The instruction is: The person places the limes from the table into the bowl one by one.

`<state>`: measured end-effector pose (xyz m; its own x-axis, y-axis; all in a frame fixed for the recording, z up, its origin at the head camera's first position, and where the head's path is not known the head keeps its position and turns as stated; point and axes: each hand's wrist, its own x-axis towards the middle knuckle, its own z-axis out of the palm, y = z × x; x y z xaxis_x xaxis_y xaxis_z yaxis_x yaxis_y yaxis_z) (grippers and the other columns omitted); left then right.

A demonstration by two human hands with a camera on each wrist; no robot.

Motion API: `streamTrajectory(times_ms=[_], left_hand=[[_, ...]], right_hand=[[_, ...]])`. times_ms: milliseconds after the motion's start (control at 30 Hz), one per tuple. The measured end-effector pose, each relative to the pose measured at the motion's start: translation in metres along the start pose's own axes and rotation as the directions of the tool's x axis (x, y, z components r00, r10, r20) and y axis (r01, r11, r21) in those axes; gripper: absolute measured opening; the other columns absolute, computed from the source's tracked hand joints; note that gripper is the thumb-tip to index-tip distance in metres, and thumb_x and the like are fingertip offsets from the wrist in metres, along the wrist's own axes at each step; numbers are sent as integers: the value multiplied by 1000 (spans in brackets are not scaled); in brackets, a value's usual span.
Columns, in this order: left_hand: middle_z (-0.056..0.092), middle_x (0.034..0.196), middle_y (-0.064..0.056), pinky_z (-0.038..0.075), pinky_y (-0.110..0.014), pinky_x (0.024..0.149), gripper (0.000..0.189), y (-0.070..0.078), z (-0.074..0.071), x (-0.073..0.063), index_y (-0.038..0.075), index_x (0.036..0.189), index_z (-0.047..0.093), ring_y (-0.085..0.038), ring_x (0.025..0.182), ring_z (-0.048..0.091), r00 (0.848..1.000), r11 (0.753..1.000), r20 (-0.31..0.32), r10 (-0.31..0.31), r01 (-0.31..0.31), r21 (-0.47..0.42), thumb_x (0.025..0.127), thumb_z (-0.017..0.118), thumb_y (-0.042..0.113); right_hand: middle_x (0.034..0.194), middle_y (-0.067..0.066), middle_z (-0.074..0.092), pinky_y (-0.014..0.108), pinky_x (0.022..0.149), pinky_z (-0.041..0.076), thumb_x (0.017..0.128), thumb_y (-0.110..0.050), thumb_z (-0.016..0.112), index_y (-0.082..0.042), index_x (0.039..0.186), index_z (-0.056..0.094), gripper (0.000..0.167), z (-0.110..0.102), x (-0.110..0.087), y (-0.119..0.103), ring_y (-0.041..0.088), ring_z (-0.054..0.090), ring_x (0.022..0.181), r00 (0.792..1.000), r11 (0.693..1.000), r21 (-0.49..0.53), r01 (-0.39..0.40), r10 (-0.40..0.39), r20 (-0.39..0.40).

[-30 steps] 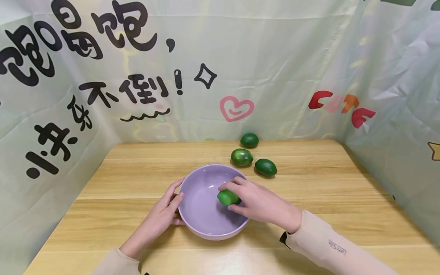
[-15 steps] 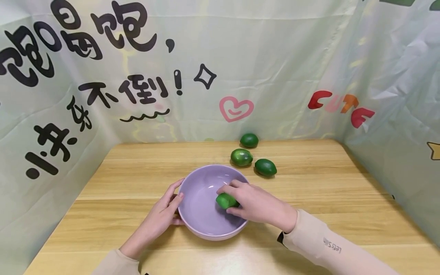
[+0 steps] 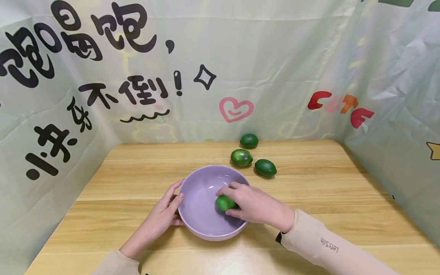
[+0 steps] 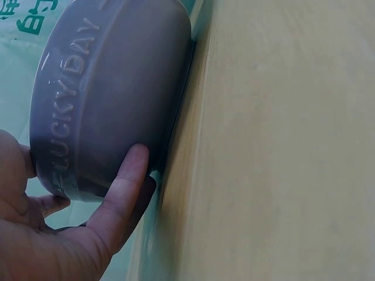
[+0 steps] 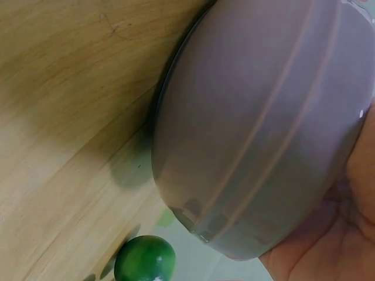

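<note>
A light purple bowl (image 3: pixel 197 208) stands on the wooden table, its raised outer lettering visible in the left wrist view. My left hand (image 3: pixel 161 214) holds the bowl's left side, thumb at the rim and other fingers against the outer wall. Over the right part of the bowl, my right hand (image 3: pixel 256 202) reaches across the rim and grips a bright green lime (image 3: pixel 225 203) inside. Whether the lime touches the bowl's bottom I cannot tell. In the right wrist view the bowl's outer wall (image 5: pixel 252 117) hides the lime and the fingertips.
Behind the bowl lie three darker limes: one near the back edge (image 3: pixel 249 140), a glossy one (image 3: pixel 241 157) close to the rim, and one farther right (image 3: pixel 266 168). A printed cloth (image 3: pixel 275 68) hangs around the table (image 3: pixel 326 183) at the back and sides.
My right hand has moved slightly left and lower into the bowl with the lime in its grip. The left hand, the bowl and the other limes have stayed put.
</note>
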<state>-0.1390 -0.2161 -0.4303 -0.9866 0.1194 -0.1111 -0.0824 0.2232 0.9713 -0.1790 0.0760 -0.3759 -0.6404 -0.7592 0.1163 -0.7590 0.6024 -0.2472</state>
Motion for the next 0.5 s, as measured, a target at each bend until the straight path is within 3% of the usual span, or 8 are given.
streamTrajectory(times_ms=[500], left_hand=[[59, 137, -26, 72, -43, 77, 50, 1, 0, 0, 35, 165, 38, -30, 103, 74, 1000, 1000, 8, 2, -2, 1, 116, 49, 31]], right_hand=[[110, 4, 66, 36, 82, 65, 92, -24, 87, -15, 134, 70, 46, 2, 1, -3, 10, 64, 90, 999, 999, -34, -28, 29, 18]])
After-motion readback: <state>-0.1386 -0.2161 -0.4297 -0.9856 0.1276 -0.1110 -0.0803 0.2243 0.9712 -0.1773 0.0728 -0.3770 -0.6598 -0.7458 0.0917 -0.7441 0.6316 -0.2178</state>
